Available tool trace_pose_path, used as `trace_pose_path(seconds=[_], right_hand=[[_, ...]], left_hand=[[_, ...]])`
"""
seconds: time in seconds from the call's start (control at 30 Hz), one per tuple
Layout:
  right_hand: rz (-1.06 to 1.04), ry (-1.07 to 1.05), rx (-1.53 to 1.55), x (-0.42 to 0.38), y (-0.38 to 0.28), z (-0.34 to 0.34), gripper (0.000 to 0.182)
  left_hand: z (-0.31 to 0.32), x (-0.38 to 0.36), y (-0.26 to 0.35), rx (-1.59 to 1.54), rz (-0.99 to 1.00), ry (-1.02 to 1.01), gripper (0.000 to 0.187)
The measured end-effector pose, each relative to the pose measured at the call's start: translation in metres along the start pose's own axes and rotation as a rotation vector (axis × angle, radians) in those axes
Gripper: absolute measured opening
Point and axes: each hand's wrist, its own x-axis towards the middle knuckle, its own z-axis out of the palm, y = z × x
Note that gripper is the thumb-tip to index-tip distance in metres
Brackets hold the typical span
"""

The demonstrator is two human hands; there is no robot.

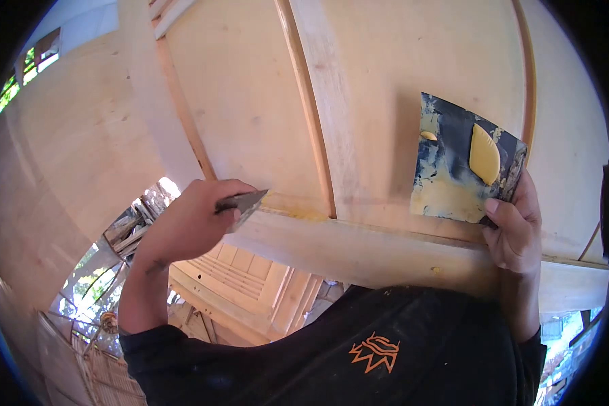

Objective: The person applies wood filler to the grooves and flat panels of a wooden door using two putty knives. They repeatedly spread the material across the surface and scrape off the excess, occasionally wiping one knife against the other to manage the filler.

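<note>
My left hand [203, 220] is closed around a putty knife [245, 203]. Its metal blade points right, close to the seam where an upright wooden strip meets the long horizontal rail. Yellowish filler [306, 216] is smeared along that seam, just right of the blade. In my right hand [514, 233] is a dark, flat, putty-stained plate [446, 177], gripped by its lower right corner with the thumb on the front. A thick yellow lump of putty [484, 155] sits on the plate, with a smaller dab near its left edge. The fingers behind the plate are mostly hidden.
Pale wood panels [243, 101] with upright strips [308, 101] fill the area before me. A long wooden rail [358, 250] runs across below them. Beneath my left forearm lies a panelled wooden piece [240, 271]. Scrap wood [132, 227] is piled at the left.
</note>
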Motion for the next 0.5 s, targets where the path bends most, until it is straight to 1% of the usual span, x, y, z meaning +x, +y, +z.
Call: trace_pose_path(seconds=[0.07, 0.1, 0.2, 0.23, 0.27, 0.33, 0.37, 0.47, 0.5], right_hand=[[0.022, -0.03, -0.01, 0.0, 0.0, -0.006, 0.058], [0.023, -0.038, -0.002, 0.0, 0.0, -0.007, 0.057], [-0.001, -0.055, 0.04, 0.001, 0.0, -0.002, 0.057], [0.0, -0.062, 0.035, 0.002, -0.002, -0.001, 0.056], [-0.001, -0.067, 0.03, 0.002, -0.004, 0.001, 0.056], [0.002, -0.081, 0.032, 0.0, -0.003, -0.003, 0.056], [0.008, -0.091, 0.038, 0.0, -0.002, -0.004, 0.057], [0.013, -0.114, -0.025, -0.001, -0.004, -0.007, 0.057], [0.016, -0.121, -0.059, -0.002, -0.005, -0.007, 0.058]], left_hand=[[-0.004, -0.008, -0.001, -0.321, -0.093, 0.045, 0.029], [-0.002, -0.014, 0.003, -0.445, -0.085, 0.148, 0.03], [0.024, -0.02, 0.013, -0.625, 0.058, 0.493, 0.031], [0.036, -0.017, 0.002, -0.622, 0.097, 0.54, 0.033], [0.044, -0.016, 0.003, -0.541, 0.069, 0.588, 0.032], [0.062, -0.011, -0.007, -0.663, 0.091, 0.567, 0.032], [0.066, -0.01, -0.007, -0.731, 0.057, 0.589, 0.032], [0.069, -0.006, -0.004, -0.744, 0.035, 0.592, 0.032], [0.068, -0.006, -0.003, -0.708, 0.017, 0.545, 0.033]])
